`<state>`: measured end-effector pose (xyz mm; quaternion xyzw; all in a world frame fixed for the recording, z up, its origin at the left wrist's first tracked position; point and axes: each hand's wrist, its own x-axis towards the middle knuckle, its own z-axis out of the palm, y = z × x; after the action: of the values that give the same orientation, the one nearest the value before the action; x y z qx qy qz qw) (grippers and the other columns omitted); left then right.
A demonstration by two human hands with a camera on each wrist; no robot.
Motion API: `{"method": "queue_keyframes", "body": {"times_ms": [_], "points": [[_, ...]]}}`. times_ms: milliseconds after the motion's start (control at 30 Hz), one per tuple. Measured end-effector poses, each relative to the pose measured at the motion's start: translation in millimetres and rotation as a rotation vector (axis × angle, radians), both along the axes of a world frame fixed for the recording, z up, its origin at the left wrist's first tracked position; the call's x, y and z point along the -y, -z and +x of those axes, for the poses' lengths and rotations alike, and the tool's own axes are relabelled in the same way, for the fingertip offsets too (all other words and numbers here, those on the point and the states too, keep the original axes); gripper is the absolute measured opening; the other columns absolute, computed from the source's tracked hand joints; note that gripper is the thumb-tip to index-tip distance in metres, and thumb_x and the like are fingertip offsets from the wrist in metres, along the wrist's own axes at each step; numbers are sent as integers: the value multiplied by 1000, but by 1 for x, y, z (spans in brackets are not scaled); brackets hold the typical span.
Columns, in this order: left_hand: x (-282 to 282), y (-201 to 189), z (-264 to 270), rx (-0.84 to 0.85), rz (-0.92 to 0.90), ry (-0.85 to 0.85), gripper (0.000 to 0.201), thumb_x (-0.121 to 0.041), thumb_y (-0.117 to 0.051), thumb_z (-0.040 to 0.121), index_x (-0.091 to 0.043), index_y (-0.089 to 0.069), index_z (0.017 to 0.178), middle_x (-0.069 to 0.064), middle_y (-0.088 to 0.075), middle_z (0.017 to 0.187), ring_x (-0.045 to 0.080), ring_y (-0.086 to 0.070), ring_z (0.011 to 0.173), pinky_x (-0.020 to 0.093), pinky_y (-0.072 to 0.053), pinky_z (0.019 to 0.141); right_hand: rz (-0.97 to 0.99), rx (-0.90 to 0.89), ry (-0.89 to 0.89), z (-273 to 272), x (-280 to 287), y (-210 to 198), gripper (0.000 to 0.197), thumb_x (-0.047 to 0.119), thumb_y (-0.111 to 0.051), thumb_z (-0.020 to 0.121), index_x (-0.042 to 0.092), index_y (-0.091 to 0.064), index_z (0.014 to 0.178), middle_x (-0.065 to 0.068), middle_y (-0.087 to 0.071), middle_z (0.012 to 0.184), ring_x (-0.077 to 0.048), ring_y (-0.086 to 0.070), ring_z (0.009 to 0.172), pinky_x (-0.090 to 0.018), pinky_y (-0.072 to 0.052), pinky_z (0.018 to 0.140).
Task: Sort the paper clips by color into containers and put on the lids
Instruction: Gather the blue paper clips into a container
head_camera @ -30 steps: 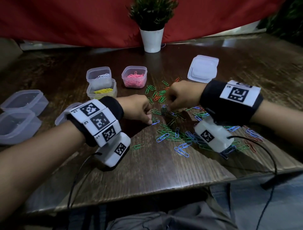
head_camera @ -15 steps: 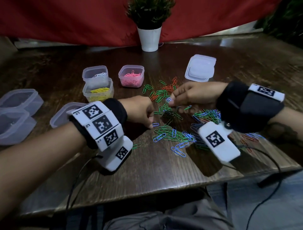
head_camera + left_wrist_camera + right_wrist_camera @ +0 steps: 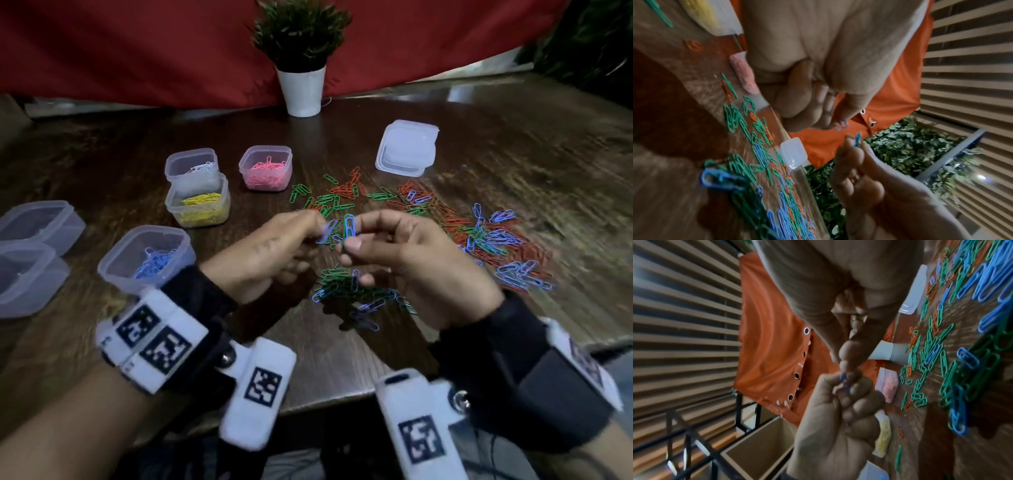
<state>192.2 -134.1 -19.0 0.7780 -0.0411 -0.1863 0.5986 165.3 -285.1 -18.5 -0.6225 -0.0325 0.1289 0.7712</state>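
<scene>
Both hands are raised above the mixed pile of green, red and blue paper clips (image 3: 479, 236) on the wooden table (image 3: 342, 359). My left hand (image 3: 318, 226) has curled fingers and pinches blue clips (image 3: 329, 230), also visible as blue clips (image 3: 841, 125) at its fingertips. Right beside it, my right hand (image 3: 354, 231) pinches an upright blue-green clip (image 3: 348, 226) between thumb and forefinger; its exact colour is blurred. The two hands almost touch. An open container (image 3: 113, 270) with blue clips stands left of my left wrist.
Open containers hold yellow clips (image 3: 198, 205), white clips (image 3: 191, 166) and pink clips (image 3: 267, 169). Two empty containers (image 3: 37, 222) sit at the far left. A stack of lids (image 3: 407, 147) lies at the back right, a potted plant (image 3: 301, 85) behind.
Both hands have risen off the pile and come together in the middle. The right hand now holds a clip up next to the left hand's blue clips.
</scene>
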Motion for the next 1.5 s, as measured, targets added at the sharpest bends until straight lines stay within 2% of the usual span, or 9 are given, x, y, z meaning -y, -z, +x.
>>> {"method": "queue_keyframes", "body": {"times_ms": [200,467,633,967,1067,1167,1300,1400,1500], "points": [[14,12,-22,181,-193,-185,31,-10,-39,96,-19,-42,66,-9,-36,45,-1,-27,37,9,-19,33,-111,109,123,-8,-10,9,21,-1,-54,88,13,-52,74,-3,-56,60,-1,-59,48,-13,-41,40],[-3,17,-10,165,-137,-238,27,-6,-42,93,-19,-43,68,-14,-22,42,-2,-16,34,9,-9,34,-801,322,276,6,15,10,24,10,-59,86,23,-58,65,-6,-68,65,-16,-68,66,-30,-48,65],[-3,18,-9,128,-152,-230,27,-9,-44,93,-19,-45,68,-14,-22,43,-2,-16,34,8,-10,33,-741,344,365,9,16,4,24,14,-60,87,23,-59,65,13,-48,48,2,-42,46,-17,-31,51],[17,14,-17,283,-102,-87,17,-9,-51,92,-12,-55,75,-15,-48,46,-4,-36,34,2,-24,36,-162,87,130,-6,-2,12,18,-2,-58,85,10,-54,73,-7,-47,62,0,-48,41,-13,-37,36],[18,10,-16,119,-218,-98,21,-20,-45,94,-11,-58,81,7,-43,57,-2,-25,36,8,-18,33,-203,132,212,-4,7,10,18,2,-61,84,11,-52,71,-8,-48,60,0,-50,43,-12,-34,36],[21,14,-6,-263,-651,-264,34,-23,-36,97,-8,-58,77,-2,-40,56,2,-38,41,10,-32,34,-425,302,224,-3,10,0,21,13,-69,80,14,-54,64,-2,-50,56,-8,-47,50,-18,-35,44],[28,15,-2,-605,-1039,-335,35,-23,-36,97,-4,-57,77,3,-56,70,9,-56,60,16,-47,64,-977,491,123,-5,-12,-4,17,24,-64,80,20,-55,67,-1,-57,69,-21,-54,71,-28,-39,63],[39,12,-9,-614,-1110,-381,40,-29,-35,98,-1,-53,75,10,-58,58,17,-59,41,21,-51,42,-1082,536,168,-3,-14,-2,6,24,-66,78,22,-61,77,-3,-63,81,-25,-59,82,-30,-44,70],[35,10,-6,-601,-1158,-425,35,-24,-38,98,-5,-48,71,7,-55,55,16,-56,39,17,-47,37,-934,520,279,-1,16,-8,6,20,-71,77,18,-67,81,8,-54,60,-8,-49,58,-18,-37,57]]}}
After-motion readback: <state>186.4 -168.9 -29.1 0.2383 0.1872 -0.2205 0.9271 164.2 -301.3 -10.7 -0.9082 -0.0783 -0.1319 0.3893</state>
